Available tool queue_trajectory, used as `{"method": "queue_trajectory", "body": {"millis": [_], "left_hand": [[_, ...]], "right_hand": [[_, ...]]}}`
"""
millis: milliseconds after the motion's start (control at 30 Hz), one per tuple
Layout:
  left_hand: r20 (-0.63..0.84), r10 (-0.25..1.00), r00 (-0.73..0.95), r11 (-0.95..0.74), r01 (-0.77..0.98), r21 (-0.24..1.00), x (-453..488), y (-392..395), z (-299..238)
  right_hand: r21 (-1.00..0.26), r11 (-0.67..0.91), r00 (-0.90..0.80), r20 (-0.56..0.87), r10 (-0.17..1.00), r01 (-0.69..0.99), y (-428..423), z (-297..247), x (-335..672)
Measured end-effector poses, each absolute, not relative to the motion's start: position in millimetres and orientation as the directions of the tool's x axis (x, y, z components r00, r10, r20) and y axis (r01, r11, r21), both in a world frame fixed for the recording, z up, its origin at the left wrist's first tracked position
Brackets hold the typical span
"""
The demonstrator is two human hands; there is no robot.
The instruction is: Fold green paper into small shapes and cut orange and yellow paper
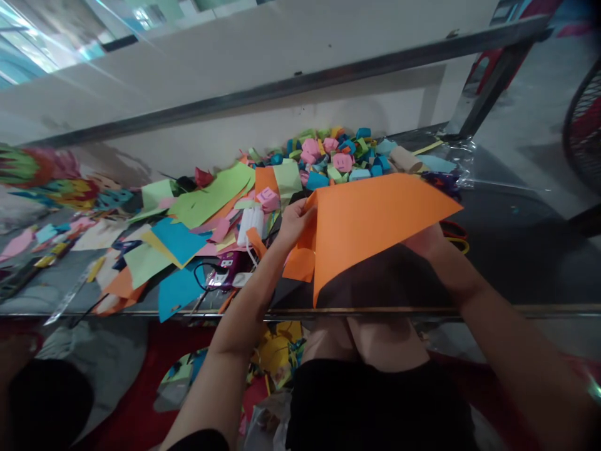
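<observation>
A large orange paper sheet [380,219] is raised above the dark table, tilted, with its lower left corner hanging down. My left hand [297,220] is closed on its left edge, thumb and fingers pinched together. Under the right part of the sheet is my right hand [425,240]; the paper covers its fingers, so I cannot see whether they grip it. Smaller orange paper pieces [299,265] lie below my left hand. A white power adapter [250,227] and a purple power strip [230,268] are left of my left forearm.
Small folded paper shapes [342,163] are heaped against the back wall. Coloured paper sheets [206,200] cover the left side. A tape roll [454,237] is partly visible right of the orange sheet. A metal rail [263,88] crosses behind; a fan [585,134] stands at far right.
</observation>
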State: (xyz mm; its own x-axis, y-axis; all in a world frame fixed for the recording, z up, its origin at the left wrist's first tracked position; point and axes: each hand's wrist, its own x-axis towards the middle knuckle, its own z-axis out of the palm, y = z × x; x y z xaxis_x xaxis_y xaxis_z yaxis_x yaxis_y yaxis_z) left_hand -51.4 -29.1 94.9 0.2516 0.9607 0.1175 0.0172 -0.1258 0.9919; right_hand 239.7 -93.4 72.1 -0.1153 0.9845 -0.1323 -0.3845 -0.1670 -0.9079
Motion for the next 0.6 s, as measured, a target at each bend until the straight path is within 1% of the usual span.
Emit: {"method": "queue_trajectory", "body": {"millis": [67,167,267,333,400,467,533,600], "left_hand": [[0.112,0.976,0.189,-0.119,0.025,0.993,-45,-32,88],[0.133,0.986,0.104,-0.146,0.124,0.982,-39,-28,80],[0.153,0.982,0.111,-0.177,0.255,0.951,-38,-16,74],[0.147,0.983,0.106,-0.174,0.322,0.931,-39,-9,73],[0.151,0.987,0.06,-0.162,0.385,0.909,-39,-4,75],[0.181,0.983,0.015,-0.168,0.458,0.873,-39,-4,80],[0.235,0.972,-0.008,-0.194,0.537,0.821,-37,-5,85],[0.263,0.965,-0.01,-0.214,0.552,0.806,-36,-6,90]], "right_hand": [[-0.904,-0.12,-0.085,-0.093,0.992,-0.411,-98,70,244],[-0.921,-0.012,-0.1,0.03,0.995,-0.389,-110,65,234],[-0.955,0.111,-0.144,0.155,0.977,-0.275,-125,62,215],[-0.974,0.152,-0.177,0.182,0.967,-0.168,-133,64,206],[-0.981,0.17,-0.192,0.185,0.964,-0.096,-137,69,201],[-0.978,0.198,-0.181,0.207,0.961,-0.07,-136,79,199],[-0.966,0.258,-0.168,0.26,0.951,-0.035,-133,94,197],[-0.935,0.348,-0.176,0.332,0.927,0.071,-134,114,191]]}}
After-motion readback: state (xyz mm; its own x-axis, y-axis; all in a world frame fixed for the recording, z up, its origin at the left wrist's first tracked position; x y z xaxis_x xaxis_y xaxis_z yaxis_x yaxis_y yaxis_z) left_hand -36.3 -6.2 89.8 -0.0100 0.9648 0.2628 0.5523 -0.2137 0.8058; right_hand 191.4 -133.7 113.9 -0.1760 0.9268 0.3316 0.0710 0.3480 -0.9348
